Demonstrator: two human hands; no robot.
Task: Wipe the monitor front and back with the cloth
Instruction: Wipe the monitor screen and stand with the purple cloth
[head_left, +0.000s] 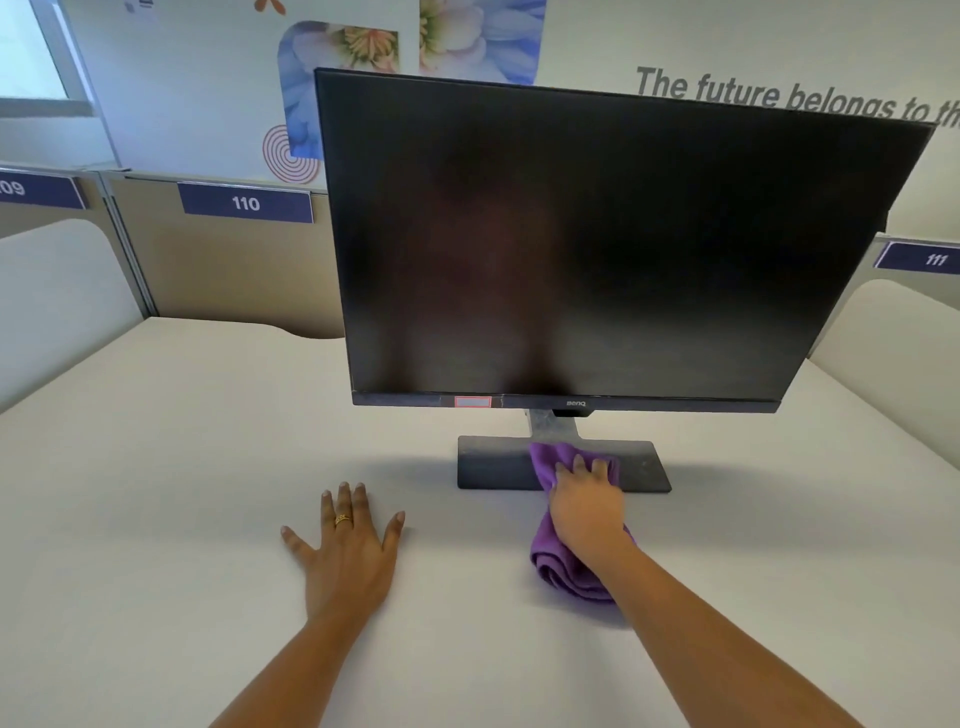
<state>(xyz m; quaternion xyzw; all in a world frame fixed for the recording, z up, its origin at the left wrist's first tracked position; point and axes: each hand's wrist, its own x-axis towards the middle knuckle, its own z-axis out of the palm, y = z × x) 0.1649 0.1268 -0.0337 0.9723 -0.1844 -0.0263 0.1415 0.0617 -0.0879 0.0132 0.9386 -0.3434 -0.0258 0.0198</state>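
Right hand (587, 506), fingers together, presses purple cloth (569, 566) onto monitor (587, 239) base (498, 465); left hand (345, 551) (fingers spread flat) likely braces on desk (156, 493).

The monitor (597, 244) has a dark matt screen that gives only a dim, blurred reflection, framed in smooth dark plastic, and its flat base (493, 465) looks matt, dusty and streaked. The purple cloth (563, 569) is soft and finely napped, bunched in thick folds. The desk (156, 519) is a smooth, pale, matt surface, and the far partition (228, 270) looks like beige fabric.
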